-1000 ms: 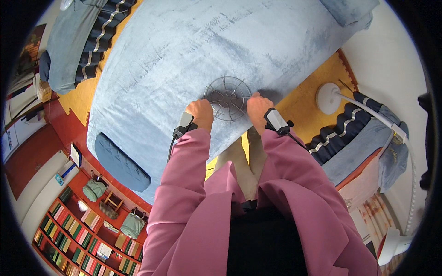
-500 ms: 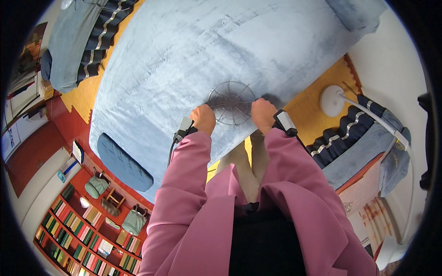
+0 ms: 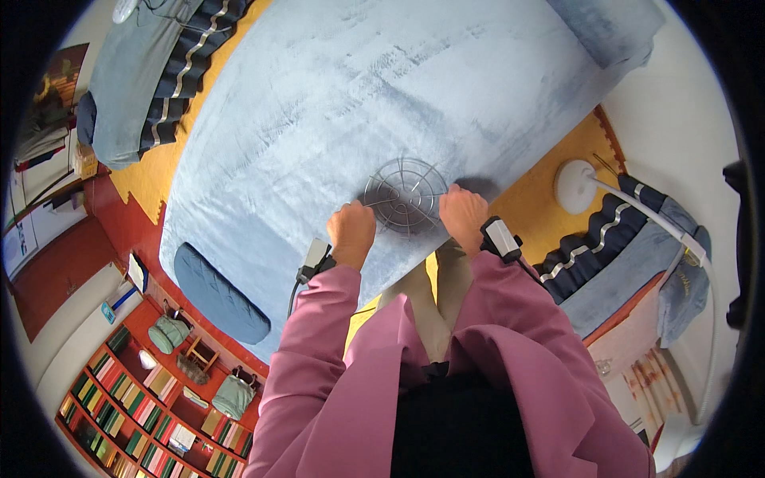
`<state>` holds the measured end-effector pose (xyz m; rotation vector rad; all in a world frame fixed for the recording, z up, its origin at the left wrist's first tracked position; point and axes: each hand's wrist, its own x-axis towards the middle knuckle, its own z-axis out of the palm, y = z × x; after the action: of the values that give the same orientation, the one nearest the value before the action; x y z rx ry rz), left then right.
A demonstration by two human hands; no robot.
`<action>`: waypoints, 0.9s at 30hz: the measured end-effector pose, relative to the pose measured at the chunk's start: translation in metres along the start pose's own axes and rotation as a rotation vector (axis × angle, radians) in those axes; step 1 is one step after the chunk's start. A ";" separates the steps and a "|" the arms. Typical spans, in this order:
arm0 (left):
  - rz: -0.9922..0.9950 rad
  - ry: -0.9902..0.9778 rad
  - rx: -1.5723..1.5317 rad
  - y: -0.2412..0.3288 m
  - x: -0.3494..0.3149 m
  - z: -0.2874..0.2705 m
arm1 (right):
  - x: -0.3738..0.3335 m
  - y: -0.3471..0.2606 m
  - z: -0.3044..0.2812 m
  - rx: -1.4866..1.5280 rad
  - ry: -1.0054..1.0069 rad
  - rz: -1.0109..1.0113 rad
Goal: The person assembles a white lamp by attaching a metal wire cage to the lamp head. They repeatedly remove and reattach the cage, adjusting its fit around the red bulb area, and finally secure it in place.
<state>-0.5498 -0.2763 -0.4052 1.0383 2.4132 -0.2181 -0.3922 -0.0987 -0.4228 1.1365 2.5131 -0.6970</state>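
Observation:
A round basket of bare metal wire point(image 3: 410, 190) with spoke-like wires and several rings hangs between my hands over a pale blue plush cover point(image 3: 319, 103). My left hand point(image 3: 351, 233) is closed on its left side, knuckles up. On the opposite side my right hand point(image 3: 464, 213) grips it in the same way. The fingertips of both hands are hidden beneath the knuckles. Each wrist carries a small strapped-on device. Through the wires the blue cover shows, with a darker shadow around the basket.
A dark blue cushion point(image 3: 219, 291) lies at the left end of the cover. To the right stand a white lamp base point(image 3: 575, 186) and a blue-draped seat point(image 3: 613, 275). A red bookshelf point(image 3: 151, 414) is at lower left, with green bags point(image 3: 169, 333) beside it.
Both hands and the basket have come slightly nearer to my body, and the basket's tilt has changed a little. The whole view has shifted slightly. My grip stays the same.

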 end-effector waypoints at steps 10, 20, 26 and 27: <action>0.086 0.364 -0.697 -0.017 -0.035 -0.027 | -0.032 0.027 -0.030 0.919 -0.296 0.080; 0.360 -0.196 -1.556 0.026 -0.068 -0.148 | -0.090 0.059 -0.121 1.334 -0.507 0.313; 1.139 0.297 -0.828 0.116 -0.086 -0.218 | -0.190 0.096 -0.155 1.517 -0.488 0.133; 1.184 0.252 -0.894 0.134 -0.093 -0.226 | -0.204 0.102 -0.158 1.457 -0.445 0.002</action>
<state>-0.4859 -0.1668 -0.1565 1.7770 1.3497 1.2865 -0.1933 -0.0814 -0.2292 1.0390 1.3702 -2.5755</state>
